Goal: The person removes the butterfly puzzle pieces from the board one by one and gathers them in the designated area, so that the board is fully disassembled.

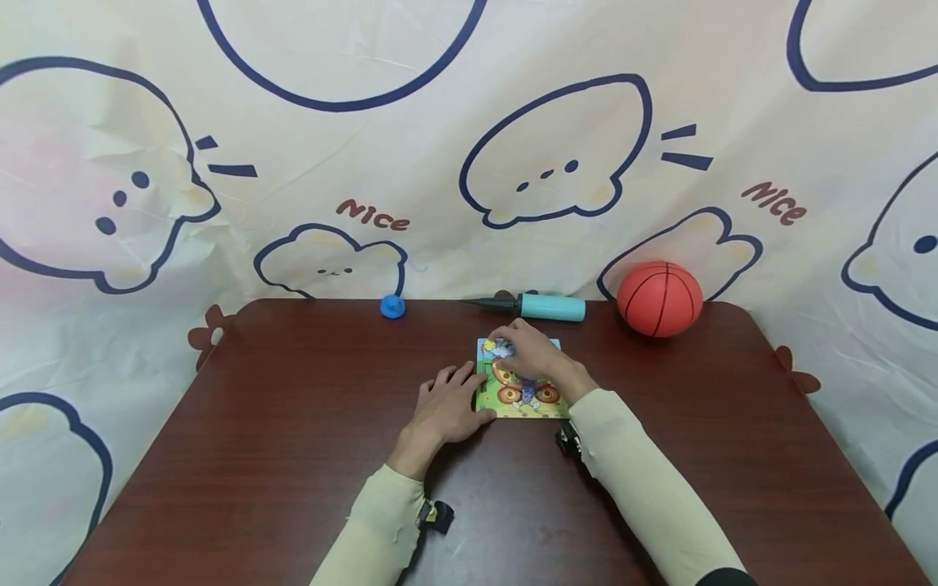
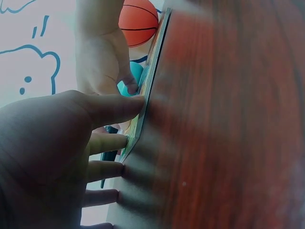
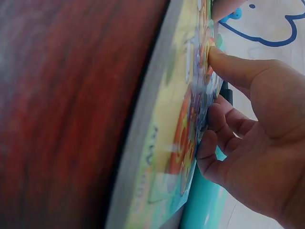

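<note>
A flat jigsaw puzzle board (image 1: 529,407) with a colourful butterfly picture lies on the table. My left hand (image 1: 449,407) is at its left side, fingers spread, with the thumb on the near left corner. In the left wrist view the thumb and forefinger of the left hand (image 2: 52,143) touch the board's edge. Over the upper left of the picture is my right hand (image 1: 533,352). The right wrist view shows the thumb of the right hand (image 3: 267,129) touching the picture, other fingers bent against it; I cannot tell whether they pinch a piece.
Behind the board lies a teal hand pump (image 1: 551,308) with a black tapered end. A red basketball (image 1: 659,299) sits at the back right of the brown table (image 1: 293,439). Towards the back left is a small blue round object (image 1: 392,307). A patterned cloth (image 1: 440,163) hangs behind.
</note>
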A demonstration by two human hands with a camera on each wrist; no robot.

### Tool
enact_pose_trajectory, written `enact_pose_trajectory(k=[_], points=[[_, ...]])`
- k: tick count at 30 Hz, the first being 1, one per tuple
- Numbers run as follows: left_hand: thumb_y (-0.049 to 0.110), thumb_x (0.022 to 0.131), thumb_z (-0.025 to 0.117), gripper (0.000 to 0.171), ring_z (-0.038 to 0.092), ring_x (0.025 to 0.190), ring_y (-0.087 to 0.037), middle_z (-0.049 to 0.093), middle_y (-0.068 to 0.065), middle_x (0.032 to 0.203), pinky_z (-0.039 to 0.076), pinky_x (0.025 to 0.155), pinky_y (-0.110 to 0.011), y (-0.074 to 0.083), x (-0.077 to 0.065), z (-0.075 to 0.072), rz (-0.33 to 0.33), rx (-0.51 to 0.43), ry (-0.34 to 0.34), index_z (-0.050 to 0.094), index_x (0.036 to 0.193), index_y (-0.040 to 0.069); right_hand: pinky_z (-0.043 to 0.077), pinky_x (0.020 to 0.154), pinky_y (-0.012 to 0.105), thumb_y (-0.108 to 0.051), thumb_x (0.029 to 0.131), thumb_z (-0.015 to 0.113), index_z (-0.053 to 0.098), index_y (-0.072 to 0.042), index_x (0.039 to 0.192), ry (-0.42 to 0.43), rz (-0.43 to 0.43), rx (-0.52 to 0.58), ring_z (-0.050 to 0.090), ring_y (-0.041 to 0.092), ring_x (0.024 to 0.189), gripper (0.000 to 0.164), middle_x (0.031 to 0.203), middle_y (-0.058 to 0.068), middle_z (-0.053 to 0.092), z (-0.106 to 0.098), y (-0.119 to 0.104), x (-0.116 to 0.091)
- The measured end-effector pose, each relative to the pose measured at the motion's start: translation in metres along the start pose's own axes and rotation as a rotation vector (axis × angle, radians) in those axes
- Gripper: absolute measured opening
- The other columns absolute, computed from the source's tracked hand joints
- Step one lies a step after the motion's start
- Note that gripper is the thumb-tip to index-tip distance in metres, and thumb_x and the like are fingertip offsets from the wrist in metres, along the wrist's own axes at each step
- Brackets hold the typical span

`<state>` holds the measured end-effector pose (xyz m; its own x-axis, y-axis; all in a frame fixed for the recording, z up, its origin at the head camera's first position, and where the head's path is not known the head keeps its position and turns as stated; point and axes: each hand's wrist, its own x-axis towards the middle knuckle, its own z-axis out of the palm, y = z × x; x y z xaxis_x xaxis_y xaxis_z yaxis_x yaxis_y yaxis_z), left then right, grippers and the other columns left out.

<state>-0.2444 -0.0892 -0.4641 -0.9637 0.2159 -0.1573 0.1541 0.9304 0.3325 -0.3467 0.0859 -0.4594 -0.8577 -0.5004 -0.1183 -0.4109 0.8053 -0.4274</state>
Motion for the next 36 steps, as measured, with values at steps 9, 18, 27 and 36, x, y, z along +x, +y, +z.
enact_pose_trajectory(k=[9,18,27,36], points=[[0.055,0.088,0.061,0.067,0.027,0.144,-0.032,0.03,-0.004,0.159,0.027,0.11,-0.059,0.0,-0.001,0.001,-0.007,-0.016,0.004,0.045,0.146,0.025,0.047,0.09,0.043,-0.031,0.093,0.065,0.052,-0.025,0.135,0.016,0.004,-0.007,0.054,0.026,0.11,0.045,0.132,0.011,0.048,0.004,0.0,-0.001],[0.055,0.089,0.06,0.067,0.026,0.145,-0.031,0.029,-0.003,0.159,0.027,0.11,-0.058,0.0,-0.001,0.001,-0.004,-0.011,0.004,0.044,0.146,0.025,0.047,0.091,0.04,-0.021,0.091,0.067,0.05,-0.021,0.141,0.068,0.018,0.006,0.051,0.024,0.113,0.053,0.129,0.01,0.049,0.006,-0.001,-0.005],[0.054,0.089,0.061,0.07,0.026,0.145,-0.03,0.029,-0.002,0.159,0.027,0.11,-0.058,0.0,-0.001,0.001,-0.013,-0.024,0.007,0.041,0.148,0.023,0.05,0.09,0.039,-0.032,0.088,0.069,0.059,-0.017,0.132,0.119,0.053,-0.066,0.057,0.021,0.103,0.047,0.125,0.006,0.053,0.001,0.0,-0.01],[0.056,0.088,0.06,0.071,0.026,0.145,-0.029,0.03,-0.002,0.159,0.027,0.11,-0.057,0.0,0.0,0.002,-0.023,-0.015,0.005,0.041,0.148,0.023,0.051,0.088,0.039,-0.035,0.087,0.07,0.058,-0.015,0.134,0.177,0.057,-0.01,0.058,0.018,0.099,0.053,0.124,0.006,0.055,-0.004,0.007,-0.023]])
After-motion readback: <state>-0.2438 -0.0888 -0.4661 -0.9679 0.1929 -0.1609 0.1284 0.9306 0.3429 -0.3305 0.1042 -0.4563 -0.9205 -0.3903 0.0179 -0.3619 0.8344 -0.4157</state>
